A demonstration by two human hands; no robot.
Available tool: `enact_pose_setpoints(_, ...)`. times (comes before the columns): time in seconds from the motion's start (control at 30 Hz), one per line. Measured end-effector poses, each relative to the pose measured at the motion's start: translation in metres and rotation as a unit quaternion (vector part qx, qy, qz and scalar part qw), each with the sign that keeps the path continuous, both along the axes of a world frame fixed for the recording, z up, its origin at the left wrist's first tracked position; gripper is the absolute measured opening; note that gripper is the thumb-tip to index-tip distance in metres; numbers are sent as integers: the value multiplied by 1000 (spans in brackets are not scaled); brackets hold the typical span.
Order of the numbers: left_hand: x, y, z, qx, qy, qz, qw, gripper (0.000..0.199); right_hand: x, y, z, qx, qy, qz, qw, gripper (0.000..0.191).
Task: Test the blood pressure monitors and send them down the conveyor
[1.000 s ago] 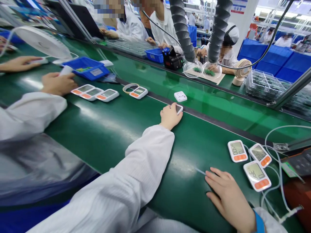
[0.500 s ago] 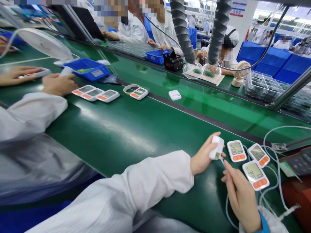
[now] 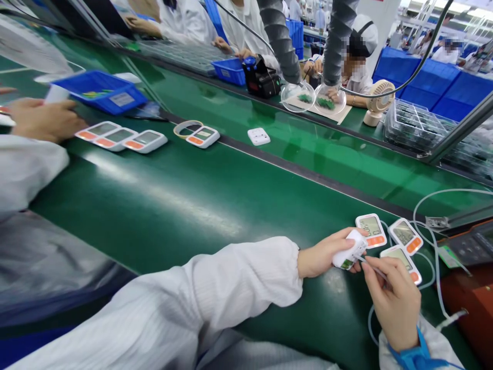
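Note:
My left hand (image 3: pixel 321 255) holds a small white electronic unit (image 3: pixel 349 248), tilted up above the green bench. A green patch shows at its lower edge; its front face is turned away. In my right hand (image 3: pixel 396 300), fingers pinched, is a thin pale tube (image 3: pixel 361 259) whose end meets the unit's side. Whether it is seated in the unit I cannot tell. Close by lie three white display units with orange buttons: one at the back (image 3: pixel 371 230), one to the right (image 3: pixel 405 236), and one (image 3: pixel 396 253) partly hidden behind my right hand.
Loops of pale tubing (image 3: pixel 437 246) run beside an orange-red box (image 3: pixel 468 303) at the right. Farther left, several display units (image 3: pixel 145 141) lie near a blue bin (image 3: pixel 100 91) and a co-worker's hand (image 3: pixel 46 119). Two grey ducts (image 3: pixel 279 38) hang across the bench.
The white unit in my left hand has turned and moved slightly down and right. My right hand has closed in on it with the tube. The view has shifted right.

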State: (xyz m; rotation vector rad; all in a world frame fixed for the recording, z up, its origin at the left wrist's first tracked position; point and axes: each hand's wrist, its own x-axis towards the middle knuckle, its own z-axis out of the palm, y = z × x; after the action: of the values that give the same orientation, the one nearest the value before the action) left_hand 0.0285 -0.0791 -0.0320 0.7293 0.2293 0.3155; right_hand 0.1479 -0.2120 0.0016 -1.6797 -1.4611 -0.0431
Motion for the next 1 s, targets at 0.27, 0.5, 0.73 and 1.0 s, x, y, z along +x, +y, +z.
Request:
enact_pose_setpoints(0.27, -3, -1, 2, 39, 4, -5, 999, 59, 1, 4, -2, -21, 4, 38, 999, 12)
enact_pose_setpoints(0.5, -5, -3, 5, 59, 6, -9, 998, 64, 0, 5, 1, -25, 3, 32, 999, 12)
enact_pose_setpoints(0.73, -7, -3, 9, 84, 0, -14, 996, 60, -1, 4, 3, -47, 25, 33, 998, 17)
enact_pose_setpoints(1.0, -8, -5, 9, 118, 14, -20, 993, 67, 2, 3, 1, -44, 35, 47, 997, 16)
